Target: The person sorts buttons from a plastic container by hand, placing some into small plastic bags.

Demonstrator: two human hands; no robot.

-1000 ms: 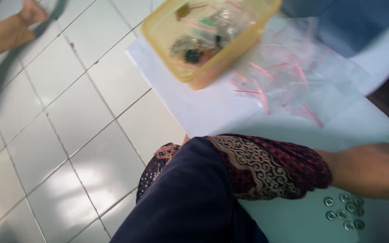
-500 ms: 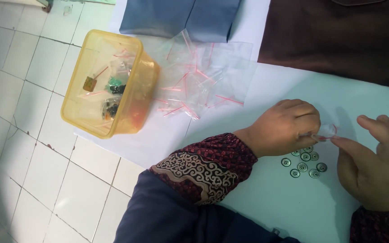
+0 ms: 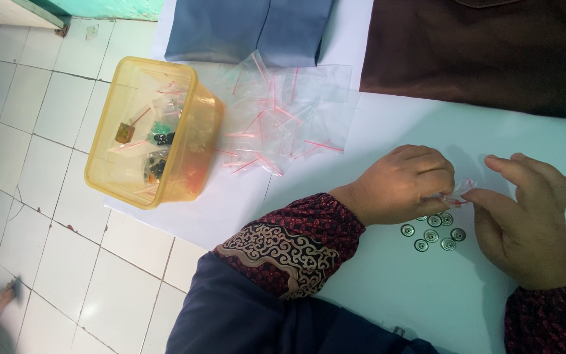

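My left hand (image 3: 401, 187) and right hand (image 3: 525, 219) pinch a small clear bag (image 3: 456, 195), long axis running hand to hand, above metal buttons (image 3: 432, 231).

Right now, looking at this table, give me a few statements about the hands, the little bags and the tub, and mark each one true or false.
1. Both hands hold one small clear bag between them. True: the left hand and right hand pinch it from either side.
2. The small round metal buttons lie inside the yellow tub. False: they lie loose on the white table, under the hands.
3. A pile of empty clear bags with red strips lies beside the tub. True.
4. The tub is empty. False: it holds bagged small items.
5. Blue cloth and brown cloth lie at the far edge of the table. True.
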